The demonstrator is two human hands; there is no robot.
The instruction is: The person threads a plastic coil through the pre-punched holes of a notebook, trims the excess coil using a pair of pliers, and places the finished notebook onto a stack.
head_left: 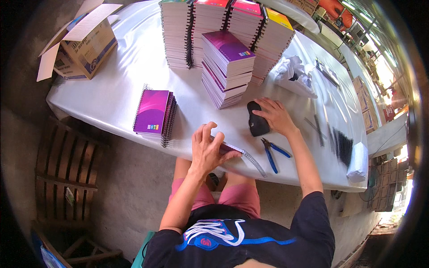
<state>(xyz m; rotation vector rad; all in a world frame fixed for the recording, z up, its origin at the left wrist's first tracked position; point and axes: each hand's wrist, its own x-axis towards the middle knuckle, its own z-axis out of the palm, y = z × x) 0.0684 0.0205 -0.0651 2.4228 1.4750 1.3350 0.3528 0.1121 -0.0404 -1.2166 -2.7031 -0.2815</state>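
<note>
My left hand (206, 149) is closed around a purple notebook (230, 148) at the table's near edge. Most of the notebook is hidden by my fingers. A dark spiral binding coil (254, 164) sticks out to the right from its edge. Farther right, my right hand (273, 117) has its fingers over a black curved object (257, 119) lying on the table, its kind unclear. Just below that object lie cutting pliers (273, 154) with blue handles, their jaws toward it. To the left of my left hand is a small pile of spiral-bound purple notebooks (153, 111).
Beyond my hands rises a stack of purple unbound notebooks (227, 67), before taller stacks of spiral-bound books (176, 38). An open cardboard box (87, 47) sits far left. Crumpled white plastic (292, 76), loose black coils (340, 145) and a white roll (357, 161) are right.
</note>
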